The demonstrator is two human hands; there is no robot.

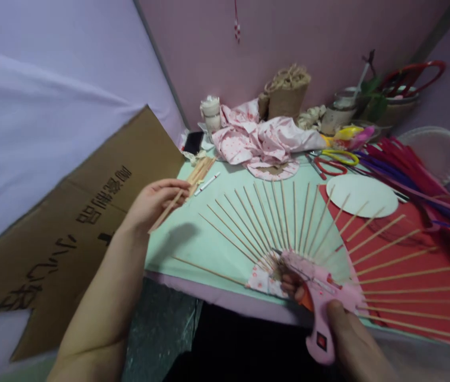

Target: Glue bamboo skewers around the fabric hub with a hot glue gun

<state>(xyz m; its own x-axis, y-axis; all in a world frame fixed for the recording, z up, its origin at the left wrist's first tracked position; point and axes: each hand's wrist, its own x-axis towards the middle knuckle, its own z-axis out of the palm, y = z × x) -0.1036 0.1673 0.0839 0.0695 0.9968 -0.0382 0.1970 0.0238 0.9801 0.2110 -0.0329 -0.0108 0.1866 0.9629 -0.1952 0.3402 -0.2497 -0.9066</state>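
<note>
At the table's left side, my left hand (163,199) has its fingers curled over a bundle of thin wooden sticks (201,171), with stick ends showing past the palm. My right hand (352,334) is wrapped round a pink hot glue gun (324,294), its nozzle pointing up and left. Beneath the gun is a fan frame of thin sticks (262,215) spread in a wide arc. The sticks meet on a patterned fabric piece (262,281), partly hidden by the gun and my fingers. One stick (209,270) stands apart at the fan's left end.
Red sheet (419,254) and white oval (362,196) lie at right. Scissors (330,165), coloured strips (407,175) and pink dotted cloth (264,135) are farther back. A white marker (208,184) lies near my left hand. Cardboard (89,212) leans along the left.
</note>
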